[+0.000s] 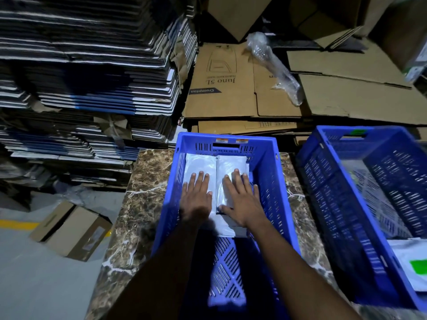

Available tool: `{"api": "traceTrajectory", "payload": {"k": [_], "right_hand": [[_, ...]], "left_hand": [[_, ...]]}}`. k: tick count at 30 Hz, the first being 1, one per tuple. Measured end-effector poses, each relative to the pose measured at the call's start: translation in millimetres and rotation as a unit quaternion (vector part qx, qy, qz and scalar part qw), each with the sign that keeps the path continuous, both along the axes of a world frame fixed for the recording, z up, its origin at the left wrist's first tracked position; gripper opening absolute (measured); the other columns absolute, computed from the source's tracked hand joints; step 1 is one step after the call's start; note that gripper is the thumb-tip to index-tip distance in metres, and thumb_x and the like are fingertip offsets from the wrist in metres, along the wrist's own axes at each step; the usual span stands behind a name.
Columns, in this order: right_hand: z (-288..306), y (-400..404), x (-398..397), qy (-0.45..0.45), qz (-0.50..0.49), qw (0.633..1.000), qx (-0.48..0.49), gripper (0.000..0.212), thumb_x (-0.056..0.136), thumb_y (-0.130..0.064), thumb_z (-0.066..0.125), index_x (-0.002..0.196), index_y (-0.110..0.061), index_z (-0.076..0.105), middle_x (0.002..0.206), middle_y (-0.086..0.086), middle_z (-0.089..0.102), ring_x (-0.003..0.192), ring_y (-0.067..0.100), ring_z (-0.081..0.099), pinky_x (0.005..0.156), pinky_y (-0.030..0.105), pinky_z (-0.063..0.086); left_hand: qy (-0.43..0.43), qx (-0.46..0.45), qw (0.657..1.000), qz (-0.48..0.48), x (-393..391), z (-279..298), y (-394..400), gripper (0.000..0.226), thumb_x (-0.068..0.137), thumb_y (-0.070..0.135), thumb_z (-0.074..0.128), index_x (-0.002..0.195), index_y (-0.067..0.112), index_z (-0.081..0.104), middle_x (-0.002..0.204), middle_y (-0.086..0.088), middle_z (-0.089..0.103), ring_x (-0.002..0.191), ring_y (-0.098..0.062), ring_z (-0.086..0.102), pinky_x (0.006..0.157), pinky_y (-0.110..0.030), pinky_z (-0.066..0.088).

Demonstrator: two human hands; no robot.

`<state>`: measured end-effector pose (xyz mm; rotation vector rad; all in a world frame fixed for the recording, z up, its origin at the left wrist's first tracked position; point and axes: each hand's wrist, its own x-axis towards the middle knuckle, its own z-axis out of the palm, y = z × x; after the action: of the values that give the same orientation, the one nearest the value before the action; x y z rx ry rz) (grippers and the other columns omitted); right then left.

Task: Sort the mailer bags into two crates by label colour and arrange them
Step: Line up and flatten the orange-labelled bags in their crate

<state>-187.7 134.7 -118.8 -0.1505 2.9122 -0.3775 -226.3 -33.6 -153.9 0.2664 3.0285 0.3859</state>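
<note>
1. The left hand (197,196) lies flat, palm down, fingers straight and slightly spread, pressing on the left white mailer bag (200,165) inside the near blue crate (269,158). It grips nothing.
2. The right hand (240,199) is likewise flat and open, fingers extended, resting on the right white mailer bag (231,163), with its thumb reaching toward the gap between the two bags.
3. The two bags lie side by side, edges touching, in the far half of that crate; their far ends reach close to the crate's far wall, and their near ends sit under the palms and wrists.
4. The label faces of these bags are not visible, so their label colour cannot be told. Two small orange stickers (232,141) sit on the crate's far rim.
5. The crate's near half shows bare lattice floor, partly hidden by the forearms and deep shadow.
6. A second blue crate (332,181) stands just to the right on the marble table (147,181), blurred; a green sticker (358,132) marks its far wall.
7. In its near corner lies a mailer bag with a green label (418,266), cut off by the picture's edge.
8. Beyond the table lie flattened cardboard boxes (231,88) and a bubble-wrap roll (275,65); to the left, tall stacks of flattened cartons (92,65).
</note>
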Motion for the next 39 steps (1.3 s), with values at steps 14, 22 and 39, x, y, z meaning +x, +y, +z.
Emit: {"api": "traceTrajectory", "payload": {"k": [14,22,39], "right_hand": [[2,-14,18,-0.119,-0.046,0.990,0.054,0.155,0.061,-0.024,0.095,0.144,-0.044,-0.035,0.143,0.018,-0.053,0.148,0.053,0.004,0.107,0.064,0.037],[49,-10,37,0.029,-0.072,0.997,0.026,0.101,0.087,-0.050,0.068,0.159,-0.028,0.000,0.167,0.010,-0.006,0.154,0.032,0.002,0.121,0.047,0.023],[76,12,117,0.064,-0.283,0.956,0.044,0.072,0.088,0.001,0.044,0.153,-0.011,0.016,0.133,0.022,0.055,0.110,0.039,0.062,0.090,0.045,0.052]], "left_hand": [[-0.039,-0.053,0.998,0.001,72,14,-14,0.082,0.091,0.015,0.043,0.158,0.013,-0.004,0.165,-0.003,-0.015,0.153,-0.024,-0.012,0.124,-0.041,-0.001],[0.084,-0.100,0.988,-0.086,53,75,-27,0.071,0.097,0.012,0.030,0.158,0.011,-0.006,0.165,-0.005,-0.014,0.152,-0.023,-0.017,0.121,-0.043,-0.008],[-0.042,0.197,0.979,0.046,48,94,-106,0.061,0.092,0.000,0.041,0.151,0.011,0.028,0.156,-0.012,0.035,0.140,-0.030,0.039,0.113,-0.044,0.038]]}}
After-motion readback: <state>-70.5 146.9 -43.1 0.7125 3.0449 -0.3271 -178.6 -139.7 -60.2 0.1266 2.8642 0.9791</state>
